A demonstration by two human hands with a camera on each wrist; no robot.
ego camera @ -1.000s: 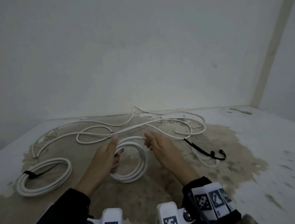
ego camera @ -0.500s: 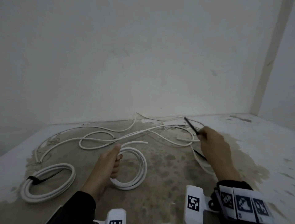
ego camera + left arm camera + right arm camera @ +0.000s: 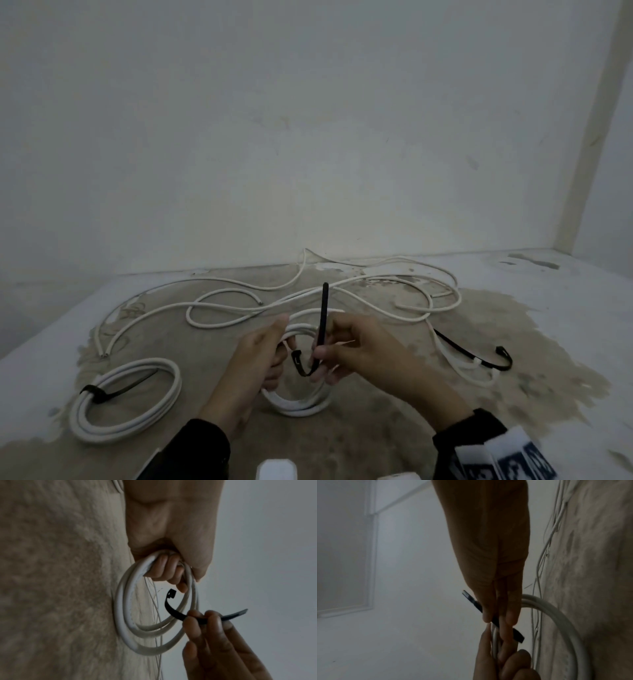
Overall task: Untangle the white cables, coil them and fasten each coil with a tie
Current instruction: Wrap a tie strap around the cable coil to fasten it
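**Tie held upright beside the gripped coil**

Coil of white cable is stood on edge on the stained floor, gripped at its top by the left hand, whose fingers are curled round the strands. A black tie is pinched between the fingers of the right hand; its long axis is nearly vertical, tip pointed up, head hooked toward the coil.

tied coil placed lower left of the frame on the floor; held coil at lower centre; loose cables spread behind both; spare tie laid at right.
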